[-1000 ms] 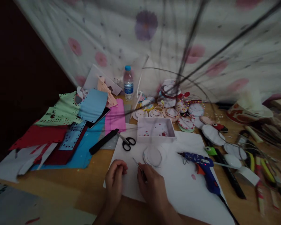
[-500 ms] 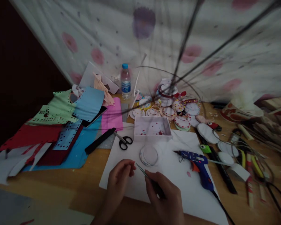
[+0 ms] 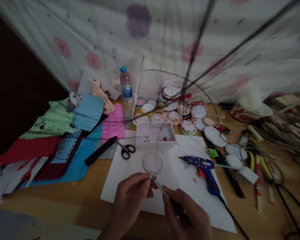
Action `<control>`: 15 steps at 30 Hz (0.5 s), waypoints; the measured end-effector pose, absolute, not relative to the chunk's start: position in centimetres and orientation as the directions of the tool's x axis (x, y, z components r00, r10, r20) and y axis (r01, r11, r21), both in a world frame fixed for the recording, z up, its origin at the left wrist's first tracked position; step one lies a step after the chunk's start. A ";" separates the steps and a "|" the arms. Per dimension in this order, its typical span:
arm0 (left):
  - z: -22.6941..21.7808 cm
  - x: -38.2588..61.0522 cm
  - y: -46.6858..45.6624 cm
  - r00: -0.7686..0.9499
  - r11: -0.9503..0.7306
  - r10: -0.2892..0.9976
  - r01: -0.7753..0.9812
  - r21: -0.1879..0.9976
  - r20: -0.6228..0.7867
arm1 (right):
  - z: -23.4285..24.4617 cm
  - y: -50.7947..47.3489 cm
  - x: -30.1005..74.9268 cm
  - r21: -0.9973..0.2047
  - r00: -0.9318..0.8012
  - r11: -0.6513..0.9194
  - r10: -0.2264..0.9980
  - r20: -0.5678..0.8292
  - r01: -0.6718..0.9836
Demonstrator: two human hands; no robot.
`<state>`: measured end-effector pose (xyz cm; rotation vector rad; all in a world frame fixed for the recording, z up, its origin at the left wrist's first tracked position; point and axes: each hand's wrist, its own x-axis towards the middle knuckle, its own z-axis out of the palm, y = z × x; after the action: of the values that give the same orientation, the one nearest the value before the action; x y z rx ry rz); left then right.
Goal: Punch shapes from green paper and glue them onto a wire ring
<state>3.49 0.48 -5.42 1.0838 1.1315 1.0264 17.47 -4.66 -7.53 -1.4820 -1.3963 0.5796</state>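
Note:
My right hand (image 3: 187,215) is closed around thin metal tweezers (image 3: 162,190), whose tip points up-left. My left hand (image 3: 131,196) is curled in a pinch right at the tweezers' tip; what it pinches is too small to make out. Both hands hover over a white paper sheet (image 3: 130,160) on the wooden table. Just beyond the tip lies a clear round disc (image 3: 152,163). A white shallow box (image 3: 155,135) with small red bits stands behind the disc.
A blue glue gun (image 3: 203,168) lies to the right on the sheet, black scissors (image 3: 126,150) to the left. Coloured foam sheets (image 3: 65,133) pile at left. A water bottle (image 3: 126,86), round decorated discs (image 3: 187,116) and tools at right crowd the table.
Both hands have lifted and shifted right toward me; the tweezers' tip now meets my left fingertips. The view has panned, sliding everything on the table leftward.

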 end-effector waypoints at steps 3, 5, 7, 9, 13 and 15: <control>-4.7 3.8 0.5 0.208 0.175 0.967 -0.124 0.977 -0.147 | -7.3 -5.0 18.0 -0.878 0.259 0.098 0.935 0.243 0.469; -4.4 3.9 0.6 0.246 0.180 0.960 -0.167 0.969 -0.136 | -7.1 -5.2 18.3 -0.874 0.281 0.084 0.928 0.243 0.478; -4.2 4.0 0.6 0.280 0.187 0.952 -0.203 0.961 -0.126 | -6.9 -5.3 18.5 -0.865 0.295 0.086 0.920 0.259 0.494; -4.0 4.0 0.5 0.309 0.192 0.944 -0.228 0.955 -0.116 | -6.7 -5.3 18.5 -0.856 0.306 0.090 0.911 0.278 0.508; -3.8 3.7 0.4 0.345 0.202 0.932 -0.238 0.950 -0.112 | -6.6 -5.3 18.4 -0.838 0.344 0.089 0.885 0.315 0.539; -3.8 3.6 0.4 0.359 0.205 0.928 -0.258 0.944 -0.103 | -6.6 -5.3 18.3 -0.828 0.341 0.102 0.879 0.334 0.551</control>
<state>3.63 0.40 -3.80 1.0273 0.8175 0.9696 18.35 -5.34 -6.65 -1.5725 -1.3314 0.3986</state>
